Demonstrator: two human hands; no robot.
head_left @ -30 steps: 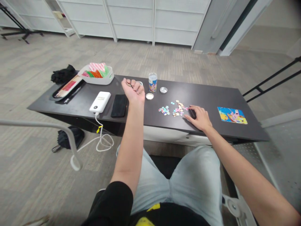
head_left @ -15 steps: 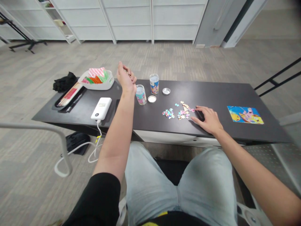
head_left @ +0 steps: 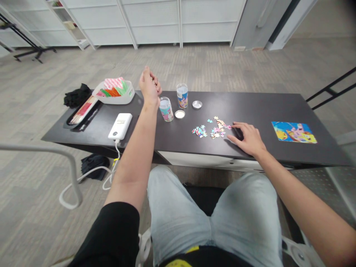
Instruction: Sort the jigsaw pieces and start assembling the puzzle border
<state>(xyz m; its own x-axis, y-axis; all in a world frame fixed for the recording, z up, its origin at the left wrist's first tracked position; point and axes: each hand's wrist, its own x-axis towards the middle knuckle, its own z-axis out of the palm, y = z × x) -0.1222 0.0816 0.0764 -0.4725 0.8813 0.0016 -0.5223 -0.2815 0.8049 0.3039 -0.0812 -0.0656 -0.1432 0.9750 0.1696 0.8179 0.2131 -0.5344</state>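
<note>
My left hand (head_left: pixel 150 86) is raised above the far side of the table, fingers curled around small puzzle pieces that show only in part. Just below and right of it stands a clear jar with a pink and blue label (head_left: pixel 166 109). A second jar with a blue and yellow label (head_left: pixel 182 96) is behind that one. My right hand (head_left: pixel 248 138) lies on the table with thumb and fingers apart, beside a loose pile of pastel puzzle pieces (head_left: pixel 218 130). A smaller pile of puzzle pieces (head_left: pixel 199 131) lies left of that.
Two round lids, one white (head_left: pixel 180 114) and one silver (head_left: pixel 197 105), lie near the jars. A colourful cartoon picture (head_left: pixel 294 132) is at the right. On the left are a white power bank (head_left: pixel 120 126), a white basket (head_left: pixel 128 95), a black tray (head_left: pixel 68 121) and black cloth (head_left: pixel 77 95).
The whole view has shifted slightly. My left hand stays raised and closed, turned a little; my right hand keeps its place beside the pieces.
</note>
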